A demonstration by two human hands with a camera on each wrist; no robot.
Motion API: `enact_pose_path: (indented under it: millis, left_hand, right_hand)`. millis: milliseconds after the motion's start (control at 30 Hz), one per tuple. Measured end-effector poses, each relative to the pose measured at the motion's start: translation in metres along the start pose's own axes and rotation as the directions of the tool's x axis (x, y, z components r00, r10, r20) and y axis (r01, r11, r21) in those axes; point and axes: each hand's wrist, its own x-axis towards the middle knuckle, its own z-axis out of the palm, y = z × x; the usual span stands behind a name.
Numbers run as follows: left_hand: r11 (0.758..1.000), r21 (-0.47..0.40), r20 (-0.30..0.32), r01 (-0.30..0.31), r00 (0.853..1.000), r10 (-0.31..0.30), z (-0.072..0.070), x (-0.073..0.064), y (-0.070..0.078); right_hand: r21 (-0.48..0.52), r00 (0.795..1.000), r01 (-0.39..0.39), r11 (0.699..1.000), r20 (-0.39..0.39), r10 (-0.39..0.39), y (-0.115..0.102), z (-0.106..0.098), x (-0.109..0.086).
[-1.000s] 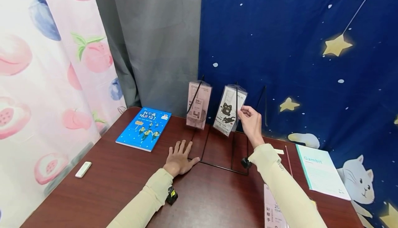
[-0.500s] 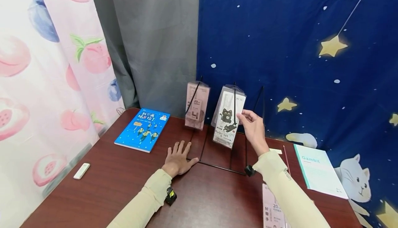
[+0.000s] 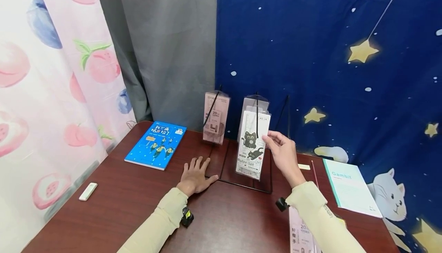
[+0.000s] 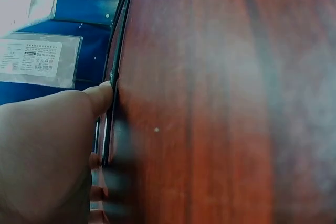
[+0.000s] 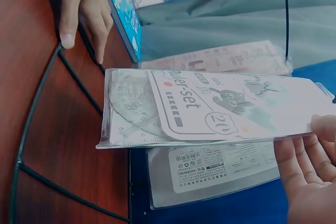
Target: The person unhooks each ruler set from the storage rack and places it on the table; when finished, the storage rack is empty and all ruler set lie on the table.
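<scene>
My right hand (image 3: 284,155) pinches the right edge of a white ruler set (image 3: 252,145) with black cats on it, in a clear sleeve. The ruler set is at the front of a black rod of the wire rack (image 3: 238,184). Behind it hangs another clear package (image 5: 215,166), its printed label showing in the right wrist view. A pink ruler package (image 3: 215,119) hangs from the rod to the left. My left hand (image 3: 196,177) lies on the table with fingers spread, its thumb on the rack's base wire. Whether the ruler set's top still touches the rod is unclear.
A blue book (image 3: 155,145) lies at the back left, and a small white block (image 3: 88,191) near the left edge. On the right are a "Gambit" notebook (image 3: 352,188), a reddish pencil (image 3: 314,170) and a pink package (image 3: 299,232) partly under the right sleeve.
My right hand has drawn the ruler set forward and down along the rod, away from the package behind it, which now shows more. My left hand stays in place.
</scene>
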Motion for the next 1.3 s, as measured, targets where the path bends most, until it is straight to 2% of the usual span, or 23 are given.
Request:
enact_pose_path:
  millis: [300,467,533,767,867,1067,1200,1300]
  left_hand:
    - [1.0,0.011,0.013,0.012,1.0,-0.012,-0.012,0.0,0.006]
    - [1.0,-0.015,0.009,0.009,1.0,-0.009,-0.013,-0.001,0.004]
    - [1.0,-0.022,-0.002,0.0,1.0,0.0,-0.012,-0.002,0.003]
    - [0.998,-0.044,-0.108,-0.052,0.993,0.047,-0.008,-0.002,-0.002]
    - [0.996,-0.062,-0.118,-0.059,0.992,0.052,-0.008,-0.001,-0.002]
    - [0.995,-0.091,-0.092,-0.043,0.995,0.034,-0.013,0.0,-0.001]
    - [0.996,-0.085,-0.079,-0.032,0.997,0.025,-0.017,-0.001,-0.001]
    - [0.996,-0.088,-0.07,-0.035,0.997,0.029,-0.017,-0.002,-0.001]
  right_hand:
    - [0.071,0.997,-0.071,0.995,0.034,0.069,-0.003,-0.011,-0.03]
    - [0.08,0.995,-0.084,0.993,0.066,0.079,-0.007,-0.015,-0.045]
    - [0.074,0.993,-0.087,0.993,0.081,0.081,-0.009,-0.017,-0.051]
    - [0.052,0.988,-0.129,0.99,0.094,0.124,-0.01,-0.021,-0.076]
    - [0.037,0.985,-0.153,0.988,0.09,0.149,-0.01,-0.024,-0.09]
    - [0.06,0.986,-0.148,0.987,0.08,0.143,-0.017,-0.033,-0.112]
    - [0.03,0.989,-0.126,0.992,0.082,0.123,-0.023,-0.039,-0.123]
    - [0.006,0.987,-0.141,0.99,0.081,0.14,-0.023,-0.045,-0.133]
